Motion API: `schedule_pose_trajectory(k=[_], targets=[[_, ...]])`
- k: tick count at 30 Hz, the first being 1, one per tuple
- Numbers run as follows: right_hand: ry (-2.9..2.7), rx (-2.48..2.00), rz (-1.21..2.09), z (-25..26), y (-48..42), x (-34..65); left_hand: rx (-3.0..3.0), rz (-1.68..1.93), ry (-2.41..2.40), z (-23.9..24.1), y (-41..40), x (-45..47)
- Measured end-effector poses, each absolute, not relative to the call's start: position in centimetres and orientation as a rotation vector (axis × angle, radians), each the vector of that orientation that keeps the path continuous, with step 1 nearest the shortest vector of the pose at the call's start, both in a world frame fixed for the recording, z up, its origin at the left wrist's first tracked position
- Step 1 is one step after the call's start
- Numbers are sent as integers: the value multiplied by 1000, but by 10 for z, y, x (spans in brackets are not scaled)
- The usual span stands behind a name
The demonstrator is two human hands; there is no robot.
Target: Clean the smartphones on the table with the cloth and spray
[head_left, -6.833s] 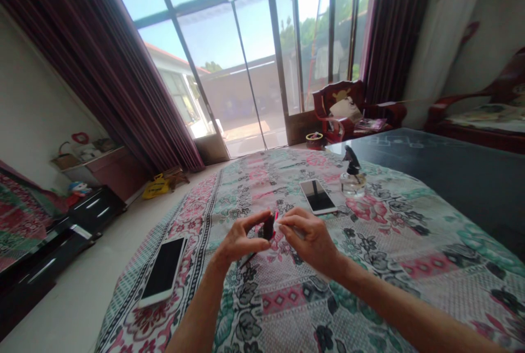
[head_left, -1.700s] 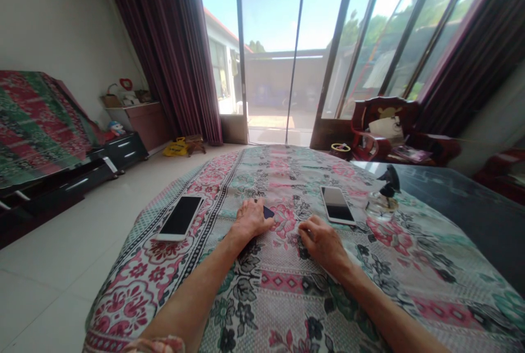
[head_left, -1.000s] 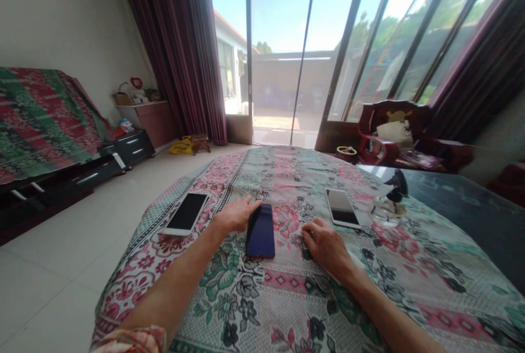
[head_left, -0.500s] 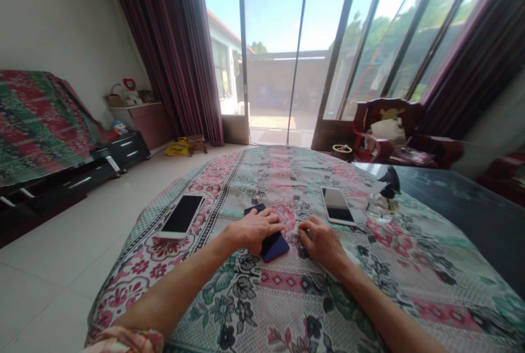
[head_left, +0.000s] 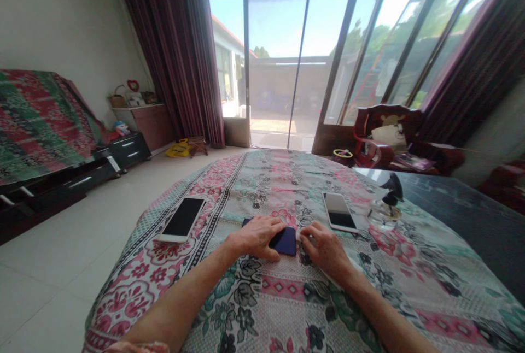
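Note:
A dark blue phone [head_left: 285,241] lies on the flowered tablecloth, its back or case facing up. My left hand [head_left: 258,235] rests across it, gripping it with the fingers over the far edge and the thumb along the near edge; the hand hides its left part. Just right of the phone, my right hand [head_left: 324,246] is on the cloth with its fingers curled and pinched; what they hold, if anything, is hidden. A white phone with a black screen [head_left: 181,219] lies to the left. Another white phone [head_left: 339,212] lies beyond my right hand.
A clear spray bottle with a black nozzle [head_left: 389,197] stands on the table's right side. A dark tabletop [head_left: 455,200] adjoins on the right. Farther back are a red wooden chair [head_left: 369,129], a yellow bag [head_left: 178,148] and a low black cabinet [head_left: 129,148].
My left hand has turned the blue phone, so it now lies more crosswise, its near end swung toward my right hand. My right hand stays nearly in place. The view tilts slightly upward.

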State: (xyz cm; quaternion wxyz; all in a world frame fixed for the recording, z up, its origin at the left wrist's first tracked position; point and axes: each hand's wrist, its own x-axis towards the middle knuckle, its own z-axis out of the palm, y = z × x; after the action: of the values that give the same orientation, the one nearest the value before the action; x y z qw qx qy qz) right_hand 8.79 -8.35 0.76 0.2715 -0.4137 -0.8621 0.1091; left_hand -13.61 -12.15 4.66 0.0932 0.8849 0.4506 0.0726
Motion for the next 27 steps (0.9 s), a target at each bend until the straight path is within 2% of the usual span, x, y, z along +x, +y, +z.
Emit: schedule_pose_trajectory(k=[9, 15, 18, 27], targets=[[-2431, -1093, 379, 21, -85, 95, 2597, 424, 1328, 30, -118, -136], [-2422, -1122, 339, 19, -87, 93, 2538, 507, 1317, 41, -117, -144], [-2401, -1143, 329, 17, -88, 91, 2436, 659, 1266, 47, -118, -151], [-2027, -1130, 505, 21, -78, 94, 2199, 796, 1207, 53, -121, -154]])
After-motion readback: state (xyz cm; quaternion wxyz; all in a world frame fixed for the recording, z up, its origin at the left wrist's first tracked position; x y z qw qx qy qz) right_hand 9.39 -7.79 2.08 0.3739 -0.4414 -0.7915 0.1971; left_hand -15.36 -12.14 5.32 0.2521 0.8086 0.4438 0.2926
